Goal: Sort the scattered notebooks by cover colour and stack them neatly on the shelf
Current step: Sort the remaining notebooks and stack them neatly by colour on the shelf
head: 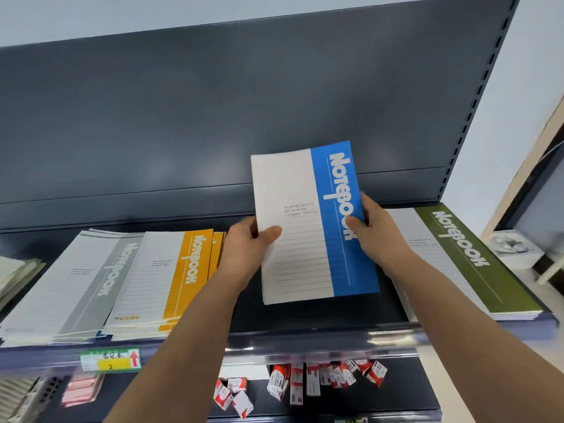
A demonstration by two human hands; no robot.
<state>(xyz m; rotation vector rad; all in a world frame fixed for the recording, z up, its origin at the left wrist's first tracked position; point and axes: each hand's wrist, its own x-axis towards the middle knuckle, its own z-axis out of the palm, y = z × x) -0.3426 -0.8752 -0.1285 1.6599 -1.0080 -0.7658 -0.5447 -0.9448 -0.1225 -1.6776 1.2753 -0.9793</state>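
Note:
A blue-and-white notebook [311,221] is held tilted up above the dark shelf [320,315], in the gap between the stacks. My left hand [247,251] grips its left edge with the thumb on the white cover. My right hand [378,230] grips its right edge with the thumb on the blue band. On the shelf lie a grey notebook stack [70,288] at the left, an orange stack [164,279] beside it, and a green stack [464,261] at the right.
The shelf's dark back panel [213,117] rises behind. A price label [111,359] hangs on the front rail. Below, a lower shelf holds several small red-and-white boxes [305,383]. Pale booklets [15,276] lie at the far left.

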